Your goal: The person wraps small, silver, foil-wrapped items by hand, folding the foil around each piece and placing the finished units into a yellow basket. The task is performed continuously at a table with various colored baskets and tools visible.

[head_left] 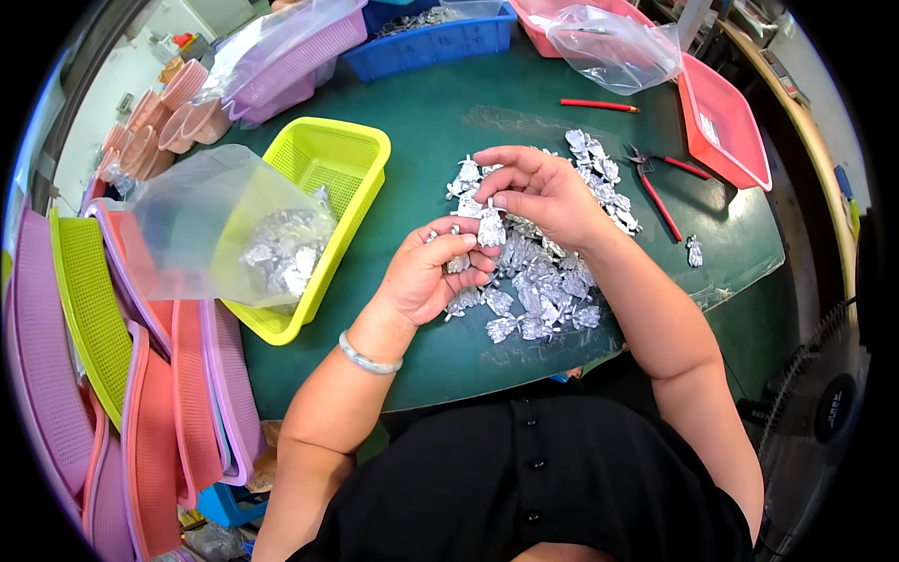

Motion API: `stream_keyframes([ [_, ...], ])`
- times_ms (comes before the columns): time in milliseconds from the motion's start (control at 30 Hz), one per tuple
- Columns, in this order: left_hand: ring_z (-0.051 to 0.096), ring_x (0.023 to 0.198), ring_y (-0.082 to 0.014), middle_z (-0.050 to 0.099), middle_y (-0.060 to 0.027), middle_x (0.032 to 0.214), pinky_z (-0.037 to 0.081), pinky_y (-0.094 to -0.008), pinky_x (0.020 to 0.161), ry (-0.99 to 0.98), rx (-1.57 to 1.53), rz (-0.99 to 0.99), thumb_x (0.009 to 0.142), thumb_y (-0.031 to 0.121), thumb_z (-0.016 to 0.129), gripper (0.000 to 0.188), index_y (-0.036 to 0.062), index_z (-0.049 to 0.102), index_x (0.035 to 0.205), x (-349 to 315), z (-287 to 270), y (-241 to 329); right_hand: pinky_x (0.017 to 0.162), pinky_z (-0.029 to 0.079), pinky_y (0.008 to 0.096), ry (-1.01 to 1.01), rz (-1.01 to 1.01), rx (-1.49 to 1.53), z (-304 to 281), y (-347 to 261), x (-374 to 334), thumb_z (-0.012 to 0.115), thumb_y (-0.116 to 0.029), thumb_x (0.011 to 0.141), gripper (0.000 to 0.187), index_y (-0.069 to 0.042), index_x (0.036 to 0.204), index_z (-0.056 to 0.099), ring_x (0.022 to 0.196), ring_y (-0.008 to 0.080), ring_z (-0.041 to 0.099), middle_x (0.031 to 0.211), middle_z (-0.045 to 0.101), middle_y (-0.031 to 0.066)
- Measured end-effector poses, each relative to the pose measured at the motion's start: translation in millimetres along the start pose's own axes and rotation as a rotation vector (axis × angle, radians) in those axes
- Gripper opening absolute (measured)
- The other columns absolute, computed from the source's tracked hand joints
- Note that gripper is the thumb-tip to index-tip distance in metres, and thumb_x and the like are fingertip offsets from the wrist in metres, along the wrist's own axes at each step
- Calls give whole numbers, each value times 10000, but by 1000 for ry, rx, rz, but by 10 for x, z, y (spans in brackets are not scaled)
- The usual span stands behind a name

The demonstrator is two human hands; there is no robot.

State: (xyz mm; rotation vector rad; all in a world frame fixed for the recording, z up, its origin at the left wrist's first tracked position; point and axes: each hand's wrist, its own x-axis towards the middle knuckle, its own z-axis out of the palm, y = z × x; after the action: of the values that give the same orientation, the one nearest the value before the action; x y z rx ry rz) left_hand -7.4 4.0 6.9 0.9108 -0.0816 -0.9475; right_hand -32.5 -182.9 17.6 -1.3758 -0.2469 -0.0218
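Over a heap of small silvery metal castings [543, 286] on the green table, my two hands are close together. Between the thumb and fingers of my right hand [548, 195] is the top of one silvery metal casting [491, 229], shaped like a little figure. My left hand [426, 272], a bangle on its wrist, has its fingers curled around a few similar castings [457, 260]. To the left stands a yellow-green basket [370, 178], with a clear plastic bag [201, 206] lying in it and over its edge. More castings lie inside that bag.
Red-handled pliers [663, 201] and a red pencil [599, 105] lie at the right, near a pink tray [716, 112]. Stacked colored baskets [159, 421] fill the left side. A blue bin [440, 47] and a purple basket [300, 56] stand at the back; a fan [829, 407] is at right.
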Motion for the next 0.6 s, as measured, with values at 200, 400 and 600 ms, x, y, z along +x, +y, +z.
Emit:
stream_keyframes([
  [200,600,675,-188,593,-164,843,528,-269,575,-11,-6,3,819,50,483,171,-9,511,977,19,-19,-15,752,438,223,-12,4,5,-8,-8,-6,513,86,755,392,15,1138,471,836,95,557,855,610,55],
  [400,606,694,-183,597,-171,870,519,-276,609,-37,14,-7,820,58,492,143,5,505,952,18,-40,-4,744,438,219,-17,-3,-24,-2,-11,1,514,84,756,387,18,1135,473,831,91,557,856,611,57],
  [600,597,668,-167,596,-128,831,508,-258,578,-4,30,-12,834,106,514,137,25,516,944,5,18,3,761,440,226,-29,11,-48,-21,3,-9,525,75,774,400,0,1163,467,861,100,556,907,605,66],
])
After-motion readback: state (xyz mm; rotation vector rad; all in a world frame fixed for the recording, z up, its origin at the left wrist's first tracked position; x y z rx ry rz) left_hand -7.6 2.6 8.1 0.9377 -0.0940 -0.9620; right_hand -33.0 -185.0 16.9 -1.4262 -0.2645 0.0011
